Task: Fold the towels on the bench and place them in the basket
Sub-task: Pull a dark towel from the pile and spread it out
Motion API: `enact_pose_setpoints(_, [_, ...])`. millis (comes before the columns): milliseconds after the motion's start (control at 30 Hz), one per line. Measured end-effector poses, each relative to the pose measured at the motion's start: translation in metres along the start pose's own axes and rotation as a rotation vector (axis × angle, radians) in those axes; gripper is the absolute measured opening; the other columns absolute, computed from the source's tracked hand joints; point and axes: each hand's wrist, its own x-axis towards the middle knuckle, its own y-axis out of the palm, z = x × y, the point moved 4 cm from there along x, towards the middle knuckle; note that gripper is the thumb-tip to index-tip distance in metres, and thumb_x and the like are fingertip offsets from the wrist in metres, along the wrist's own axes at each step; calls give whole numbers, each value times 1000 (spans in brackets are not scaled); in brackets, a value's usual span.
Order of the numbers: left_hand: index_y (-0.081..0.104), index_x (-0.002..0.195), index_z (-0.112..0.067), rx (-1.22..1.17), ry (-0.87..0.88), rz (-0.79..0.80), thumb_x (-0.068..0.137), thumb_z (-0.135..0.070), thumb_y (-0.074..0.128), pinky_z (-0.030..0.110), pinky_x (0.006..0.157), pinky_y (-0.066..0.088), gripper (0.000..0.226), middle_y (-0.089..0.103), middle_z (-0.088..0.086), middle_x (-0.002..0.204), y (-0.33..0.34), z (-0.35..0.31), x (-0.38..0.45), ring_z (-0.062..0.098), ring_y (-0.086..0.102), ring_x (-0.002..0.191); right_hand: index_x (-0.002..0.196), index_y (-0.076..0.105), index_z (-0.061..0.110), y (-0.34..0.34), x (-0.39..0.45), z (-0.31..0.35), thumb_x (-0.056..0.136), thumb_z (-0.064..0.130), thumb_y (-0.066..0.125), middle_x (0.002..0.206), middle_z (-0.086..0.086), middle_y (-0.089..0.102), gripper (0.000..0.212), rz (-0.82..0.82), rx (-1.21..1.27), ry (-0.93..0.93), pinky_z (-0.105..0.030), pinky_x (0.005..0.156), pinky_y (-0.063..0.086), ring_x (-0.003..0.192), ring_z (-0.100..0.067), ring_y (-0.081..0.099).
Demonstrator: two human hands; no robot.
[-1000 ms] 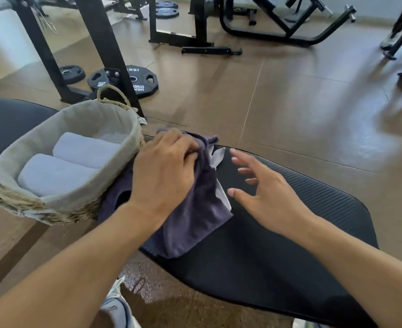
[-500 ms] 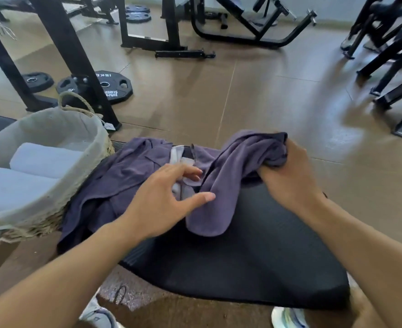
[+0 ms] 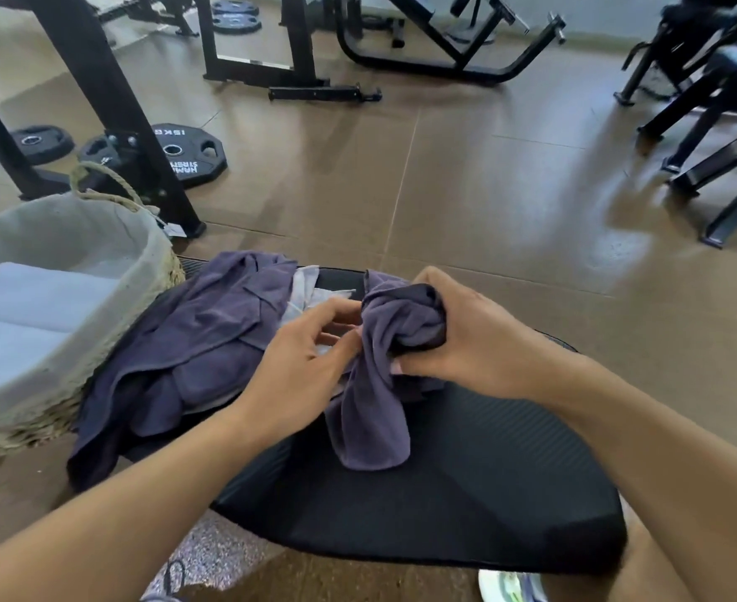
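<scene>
A crumpled purple towel hangs over the black padded bench. My right hand grips its bunched top end. My left hand pinches the towel's edge just left of that bunch. More purple towels lie heaped on the bench's left part, with a pale cloth showing among them. The woven basket with a grey liner stands at the left, touching the heap. Two folded light-grey towels lie inside it.
A black rack post and weight plates stand on the brown floor behind the basket. More gym frames line the back, and black benches stand at the right. My shoe shows below the bench.
My right hand took hold of a purple towel and pulled it right off the heap, bunching it. My left hand let go of the heap and came to the towel's edge. The view shifted right.
</scene>
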Motion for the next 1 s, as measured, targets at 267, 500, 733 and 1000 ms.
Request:
enact_pose_setpoints(267, [61,88,-21,-14,-7,-21,91,-21,65,20,71,48,5,67,-7,83,-9,5,7,7,59,76,88,69,23,-10,3,10,70,56,80,73,11,66,39,141,124,-3,-23,62,48,60,-3,54])
enact_pose_setpoints(500, [39,69,-8,-44,12,-53,73,-21,56,22,55,30,22,38,-4,62,-19,-2,13,9,33,61,86,62,9,-6,8,4,75,71,59,73,-8,58,64,114,112,46,-36,62,41,65,-9,47])
enact_pose_setpoints(733, [57,91,-18,-78,-13,30,72,-20,76,18,60,41,26,52,-8,67,-20,-3,17,9,47,64,83,57,0,-6,8,-11,102,40,55,72,0,50,44,98,145,163,-40,67,40,68,-12,45])
enact_pose_setpoints(1000, [73,87,-26,18,-53,135,69,-57,76,35,68,42,36,62,24,77,-19,3,17,18,52,68,76,70,27,-21,8,-18,87,22,55,63,19,65,19,-206,-90,219,-32,67,49,61,-5,55])
